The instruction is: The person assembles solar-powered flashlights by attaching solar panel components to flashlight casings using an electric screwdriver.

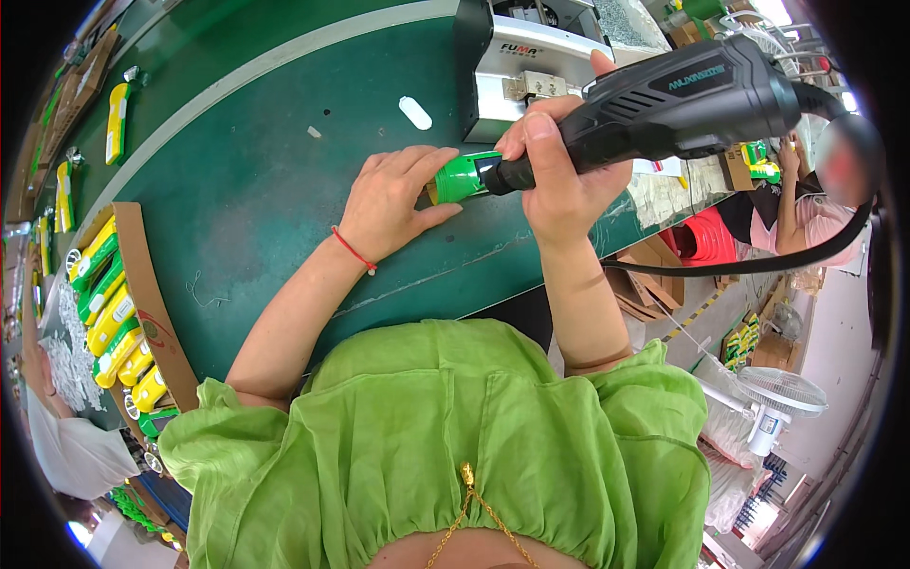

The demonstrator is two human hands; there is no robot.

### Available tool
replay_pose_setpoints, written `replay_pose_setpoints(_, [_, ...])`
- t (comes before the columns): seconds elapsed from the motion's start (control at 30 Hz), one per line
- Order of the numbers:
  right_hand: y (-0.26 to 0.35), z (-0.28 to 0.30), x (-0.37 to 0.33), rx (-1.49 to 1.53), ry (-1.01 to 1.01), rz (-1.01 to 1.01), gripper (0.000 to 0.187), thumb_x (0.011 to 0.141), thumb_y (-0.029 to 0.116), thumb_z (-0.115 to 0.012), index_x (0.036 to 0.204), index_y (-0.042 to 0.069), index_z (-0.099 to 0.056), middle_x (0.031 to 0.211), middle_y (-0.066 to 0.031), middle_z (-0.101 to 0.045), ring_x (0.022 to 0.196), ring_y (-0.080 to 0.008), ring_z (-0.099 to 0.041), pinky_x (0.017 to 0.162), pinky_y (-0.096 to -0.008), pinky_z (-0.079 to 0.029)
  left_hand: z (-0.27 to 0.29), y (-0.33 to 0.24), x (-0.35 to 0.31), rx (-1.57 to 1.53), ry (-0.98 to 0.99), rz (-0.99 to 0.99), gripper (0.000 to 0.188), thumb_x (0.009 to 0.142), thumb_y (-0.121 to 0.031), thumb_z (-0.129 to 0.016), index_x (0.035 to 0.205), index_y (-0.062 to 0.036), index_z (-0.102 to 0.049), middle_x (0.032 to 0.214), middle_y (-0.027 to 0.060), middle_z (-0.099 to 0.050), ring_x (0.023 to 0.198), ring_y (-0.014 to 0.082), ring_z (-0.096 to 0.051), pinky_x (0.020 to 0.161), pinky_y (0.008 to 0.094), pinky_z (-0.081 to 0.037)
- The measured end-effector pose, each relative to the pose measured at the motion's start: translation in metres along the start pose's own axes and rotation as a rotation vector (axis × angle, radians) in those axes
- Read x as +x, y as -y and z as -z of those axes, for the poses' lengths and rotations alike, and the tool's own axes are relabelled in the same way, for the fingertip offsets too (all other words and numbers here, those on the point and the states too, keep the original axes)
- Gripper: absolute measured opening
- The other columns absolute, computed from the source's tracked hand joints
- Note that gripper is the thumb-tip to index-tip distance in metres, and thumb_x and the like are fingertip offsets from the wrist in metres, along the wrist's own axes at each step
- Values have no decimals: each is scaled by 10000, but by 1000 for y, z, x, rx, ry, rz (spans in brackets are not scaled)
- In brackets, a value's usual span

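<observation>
My left hand (pixel 389 197) is closed around a short green cylindrical casing (pixel 457 180) with a yellow end, holding it low over the table. In my right hand (pixel 564 185) is a black handheld power tool (pixel 678 100) with a corded rear end. The tool's narrow dark tip meets the right end of the casing, next to my right fingertips. Whether the tip presses in or only touches cannot be made out.
A green table (pixel 256 180) carries a silver-and-black machine (pixel 531 71) and a white oval piece (pixel 415 113). A cardboard box (pixel 152 284) of yellow-green flashlight-like items stands left. The tool's black cable (pixel 758 266) loops right. Co-workers sit at both sides; a fan (pixel 782 391) stands lower right.
</observation>
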State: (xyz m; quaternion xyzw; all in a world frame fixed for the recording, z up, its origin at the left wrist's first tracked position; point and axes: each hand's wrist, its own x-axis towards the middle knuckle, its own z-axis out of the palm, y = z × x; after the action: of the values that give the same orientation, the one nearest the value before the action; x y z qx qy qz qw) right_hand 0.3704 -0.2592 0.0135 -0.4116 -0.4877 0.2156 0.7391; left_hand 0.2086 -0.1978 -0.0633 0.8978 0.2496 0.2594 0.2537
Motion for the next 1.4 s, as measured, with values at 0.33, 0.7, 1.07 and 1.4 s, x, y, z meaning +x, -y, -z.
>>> replay_pose_setpoints(0.33, [-6,1,4,-9,5,31,674,856,-7,-591,1416,-82,-225,760,-115,-601,587,-155,-579,589,-312,-524,1,-21,5,140,-153,-135,510,677,-268,-798,1155,-171,-647,1236,64,-559,1156,257,-538,966,469,-386])
replay_pose_setpoints(0.7, [6,-2,6,60,-18,40,692,846,-17,-575,1429,-68,-205,758,-115,-593,583,-153,-566,579,-321,-518,-21,-23,8,-105,-275,-3,124,690,-130,-790,796,-107,-729,925,-21,-657,1122,241,-561,958,411,-373])
replay_pose_setpoints(1.07, [2,-2,-3,-19,-19,89,690,840,-44,-562,1418,-79,-187,749,-104,-587,584,-154,-576,597,-320,-530,-10,-21,9,0,-265,-24,418,634,-198,-838,1022,-128,-699,1156,13,-627,1119,255,-566,954,397,-385])
replay_pose_setpoints(1.4, [6,-4,-2,-36,-48,95,678,839,-47,-564,1398,-104,-185,735,-111,-585,574,-151,-572,603,-312,-534,-11,-10,-3,8,-153,21,479,651,-209,-837,1099,-153,-678,1180,19,-627,1019,201,-595,942,371,-391])
